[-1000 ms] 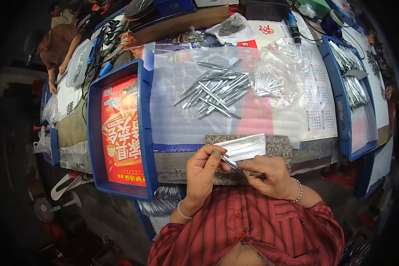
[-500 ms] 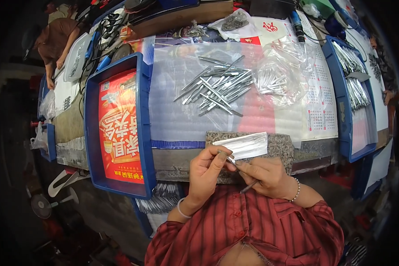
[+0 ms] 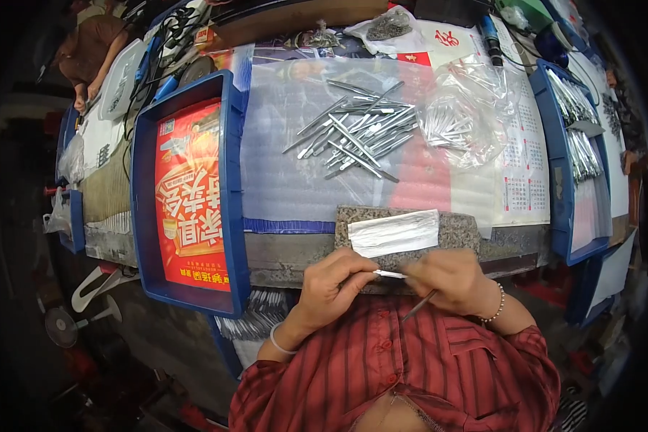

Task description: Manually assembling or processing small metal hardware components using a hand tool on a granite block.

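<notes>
My left hand [image 3: 336, 283] pinches one end of a slim silvery metal piece [image 3: 389, 274] between thumb and fingers, just in front of my shirt. Close to the piece's other end is my right hand [image 3: 450, 282], its fingers curled and smeared by motion. A thin dark rod [image 3: 419, 305] sticks out below the right hand, held in it. Whether the right fingertips touch the metal piece I cannot tell. Beyond both hands a creased white strip [image 3: 394, 233] lies on a speckled stone slab [image 3: 461, 229] at the table's near edge.
A pile of slim metal pieces [image 3: 360, 129] lies on plastic sheeting, beside a clear bag of similar pieces [image 3: 453, 124]. A blue tray [image 3: 236, 194] lined with red print stands left; another blue tray [image 3: 560, 189] holds metal pieces at right. A co-worker [image 3: 92, 54] works far left.
My hands have drawn apart a little and the metal piece now shows between them, lying nearly level. The right hand has shifted right. The whole view has tilted slightly.
</notes>
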Available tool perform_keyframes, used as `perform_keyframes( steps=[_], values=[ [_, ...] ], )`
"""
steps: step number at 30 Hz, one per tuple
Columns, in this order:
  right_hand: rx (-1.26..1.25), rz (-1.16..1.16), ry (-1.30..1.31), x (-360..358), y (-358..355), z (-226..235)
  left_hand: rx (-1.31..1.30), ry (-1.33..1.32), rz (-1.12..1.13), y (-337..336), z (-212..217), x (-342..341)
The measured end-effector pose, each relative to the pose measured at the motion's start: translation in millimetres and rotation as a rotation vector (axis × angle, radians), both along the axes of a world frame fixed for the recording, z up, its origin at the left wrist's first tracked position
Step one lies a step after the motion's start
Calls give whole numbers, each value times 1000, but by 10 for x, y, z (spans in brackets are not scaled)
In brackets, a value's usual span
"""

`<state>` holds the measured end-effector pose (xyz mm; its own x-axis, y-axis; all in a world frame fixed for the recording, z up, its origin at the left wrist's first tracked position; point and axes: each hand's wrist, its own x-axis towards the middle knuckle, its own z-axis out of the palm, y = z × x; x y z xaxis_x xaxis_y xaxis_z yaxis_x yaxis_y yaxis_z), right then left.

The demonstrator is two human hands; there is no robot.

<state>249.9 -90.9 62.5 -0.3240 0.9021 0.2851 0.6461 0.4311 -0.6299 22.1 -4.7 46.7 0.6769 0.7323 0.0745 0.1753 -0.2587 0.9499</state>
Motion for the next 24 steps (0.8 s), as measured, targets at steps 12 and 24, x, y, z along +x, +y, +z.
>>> perform_keyframes(
  steps=[12,24],
  values=[
    [-180,-328,267,96,40,19,481,114,214,113,-530,139],
    [720,-268,329,51,174,309,571,192,206,95,-595,94]
  ],
)
